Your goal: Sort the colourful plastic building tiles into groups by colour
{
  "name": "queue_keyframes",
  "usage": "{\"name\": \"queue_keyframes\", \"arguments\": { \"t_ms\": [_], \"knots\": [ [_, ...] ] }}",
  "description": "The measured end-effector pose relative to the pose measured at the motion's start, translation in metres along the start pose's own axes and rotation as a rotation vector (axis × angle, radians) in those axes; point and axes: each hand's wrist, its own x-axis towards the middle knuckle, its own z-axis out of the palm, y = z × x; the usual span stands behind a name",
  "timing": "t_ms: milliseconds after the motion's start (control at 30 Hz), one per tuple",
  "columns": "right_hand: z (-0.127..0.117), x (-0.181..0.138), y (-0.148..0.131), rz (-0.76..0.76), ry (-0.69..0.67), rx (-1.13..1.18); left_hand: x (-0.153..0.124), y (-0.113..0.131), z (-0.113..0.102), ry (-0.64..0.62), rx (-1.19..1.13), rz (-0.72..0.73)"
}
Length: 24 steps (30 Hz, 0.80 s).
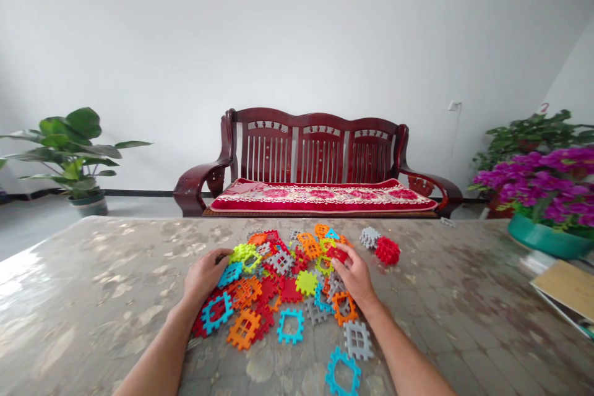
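A pile of plastic interlocking tiles with notched edges lies on the table between my hands. At its left side, my left hand [205,273] is closed with its fingertips at the edge of lime-green tiles [242,252]. My right hand [356,273] is over the right side, thumb and forefinger pinching a red tile [338,253]. Nearer me lie a blue frame tile [291,310], an orange window tile [244,328] and a grey window tile [357,340]. Right of the pile, a grey stack of tiles [370,237] stands beside a red stack of tiles [387,250].
The table [445,322] has a patterned, glossy cover. Purple flowers [542,182] in a teal pot [547,236] stand at its right, near a brown folder or notebook [566,288]. Behind are a wooden bench [320,154] with a red cushion and a potted plant [77,154].
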Motion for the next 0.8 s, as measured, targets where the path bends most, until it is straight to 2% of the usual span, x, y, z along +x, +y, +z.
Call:
{"name": "queue_keyframes", "arguments": {
  "t_ms": [100,200,333,467,533,667,800],
  "knots": [
    [-0.005,0.006,0.002,-0.082,0.137,-0.106,0.001,-0.001,0.001,0.003,-0.005,0.008],
    [-0.010,0.013,0.010,-0.060,0.215,-0.179,0.000,-0.001,0.001,0.001,0.002,-0.002],
    [-0.008,0.013,0.016,0.013,0.175,-0.126,0.000,-0.001,0.002,0.003,0.020,-0.015],
    [-0.002,0.008,0.012,0.061,0.075,0.090,0.001,-0.003,0.003,0.008,0.012,-0.003],
    [-0.004,0.008,0.010,0.080,0.136,0.129,0.002,-0.003,0.003,0.014,0.005,0.002],
    [-0.011,0.011,0.014,0.105,0.279,-0.010,0.002,-0.004,0.003,0.028,-0.008,0.008],
    [-0.011,0.011,0.018,0.119,0.195,0.068,0.003,-0.004,0.003,0.022,-0.004,0.008]
  ]
}}
